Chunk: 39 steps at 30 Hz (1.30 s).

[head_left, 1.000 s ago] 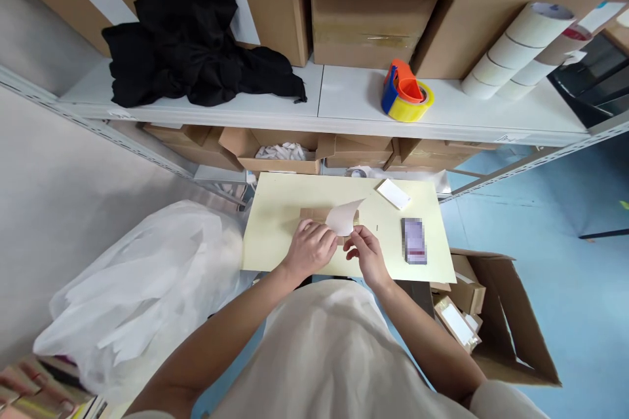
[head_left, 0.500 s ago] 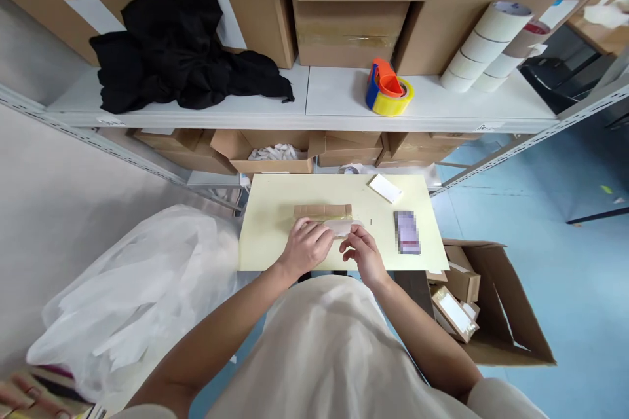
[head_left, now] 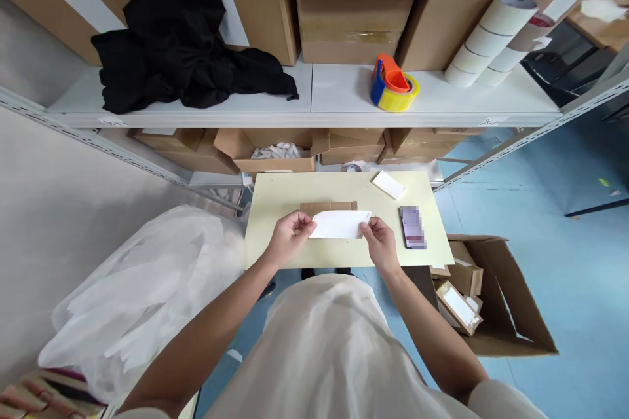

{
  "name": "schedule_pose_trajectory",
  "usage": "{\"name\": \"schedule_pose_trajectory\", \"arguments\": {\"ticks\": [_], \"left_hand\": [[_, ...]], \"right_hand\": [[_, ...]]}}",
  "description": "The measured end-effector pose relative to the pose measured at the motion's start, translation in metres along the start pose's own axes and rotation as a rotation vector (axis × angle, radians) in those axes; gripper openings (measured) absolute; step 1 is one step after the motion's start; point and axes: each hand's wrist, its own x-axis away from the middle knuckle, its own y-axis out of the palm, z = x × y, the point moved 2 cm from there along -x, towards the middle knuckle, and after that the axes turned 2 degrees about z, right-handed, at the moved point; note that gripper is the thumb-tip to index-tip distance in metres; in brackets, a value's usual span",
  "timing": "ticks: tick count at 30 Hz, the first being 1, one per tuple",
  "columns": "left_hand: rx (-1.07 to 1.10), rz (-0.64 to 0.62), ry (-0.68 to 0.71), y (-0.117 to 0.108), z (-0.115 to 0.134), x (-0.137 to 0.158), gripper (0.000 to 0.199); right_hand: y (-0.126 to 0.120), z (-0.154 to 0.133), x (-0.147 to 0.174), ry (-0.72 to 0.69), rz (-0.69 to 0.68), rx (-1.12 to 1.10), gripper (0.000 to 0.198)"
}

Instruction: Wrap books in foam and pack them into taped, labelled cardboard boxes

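Stretched between my two hands is a white label (head_left: 339,225), its face toward me. My left hand (head_left: 291,236) pinches its left end, and my right hand (head_left: 381,242) grips its right end. Behind the label lies a small cardboard box (head_left: 328,205) on the pale yellow table (head_left: 270,196); the label hides most of it. A white stack of labels (head_left: 388,184) sits near the table's back edge. To the right of my right hand is a phone (head_left: 411,228) with a blurred screen.
An open carton (head_left: 521,301) holding several small boxes stands right of the table. White plastic sheeting (head_left: 142,281) bulges at the left. On the shelf (head_left: 339,88) ahead are black cloth (head_left: 171,46), a tape dispenser (head_left: 393,85) and stacked tape rolls (head_left: 486,39).
My hands have moved apart and the label, tilted and mostly covered before, is now spread flat between them. My right fingers have closed on its right end.
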Motion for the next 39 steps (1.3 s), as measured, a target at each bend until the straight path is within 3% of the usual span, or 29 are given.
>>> {"name": "schedule_pose_trajectory", "arguments": {"ticks": [5, 10, 16, 24, 39], "left_hand": [[-0.040, 0.019, -0.151, -0.007, -0.031, 0.006, 0.020], [-0.107, -0.033, -0.250, -0.006, -0.069, 0.018, 0.022], [-0.211, -0.014, -0.272, 0.002, -0.099, 0.002, 0.021], [-0.374, 0.001, -0.326, 0.017, -0.100, -0.046, 0.012], [-0.544, 0.026, -0.292, 0.027, -0.103, -0.050, 0.011]], "right_hand": [[0.009, 0.006, 0.005, 0.070, -0.021, -0.008, 0.034], [0.015, 0.032, 0.013, 0.160, 0.044, 0.165, 0.037], [0.018, 0.056, -0.009, 0.066, 0.074, 0.407, 0.036], [0.022, 0.064, -0.051, -0.097, 0.093, 0.789, 0.035], [0.028, 0.080, -0.055, -0.153, 0.074, 0.989, 0.030]]}}
